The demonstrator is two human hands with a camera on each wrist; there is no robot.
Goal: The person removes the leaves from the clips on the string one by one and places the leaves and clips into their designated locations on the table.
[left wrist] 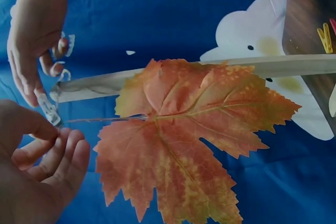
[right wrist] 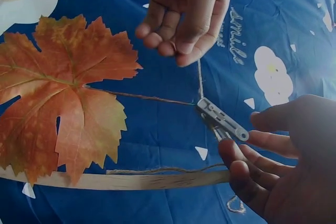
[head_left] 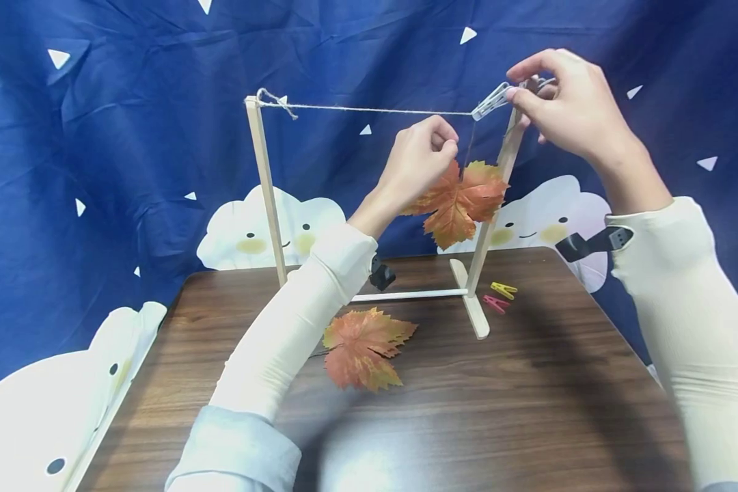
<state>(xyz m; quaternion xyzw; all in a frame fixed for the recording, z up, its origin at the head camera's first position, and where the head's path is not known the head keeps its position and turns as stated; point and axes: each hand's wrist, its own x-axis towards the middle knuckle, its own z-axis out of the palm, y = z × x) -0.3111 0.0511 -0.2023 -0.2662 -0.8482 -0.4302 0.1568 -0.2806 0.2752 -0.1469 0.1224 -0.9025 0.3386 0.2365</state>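
An orange-red artificial maple leaf (head_left: 458, 201) hangs by its thin stem (right wrist: 152, 97) near the right end of a string (head_left: 369, 108). A pale clothespin (right wrist: 223, 119) grips the string and the stem's tip. My right hand (head_left: 568, 102) pinches the tail of this clothespin, thumb and fingers at its two handles. Left of the stem, my left hand (head_left: 418, 154) is raised with fingers loosely curled and nothing between them, its fingertips close to the clothespin. A second maple leaf (head_left: 365, 348) lies on the table below my left forearm.
The string is tied between two wooden posts (head_left: 266, 184), joined low by a white bar (head_left: 412, 295). By the right foot (head_left: 476, 318) lie a yellow clothespin (head_left: 503, 290) and a pink clothespin (head_left: 496, 304). A blue cloth (head_left: 129, 137) hangs behind the brown table (head_left: 498, 410).
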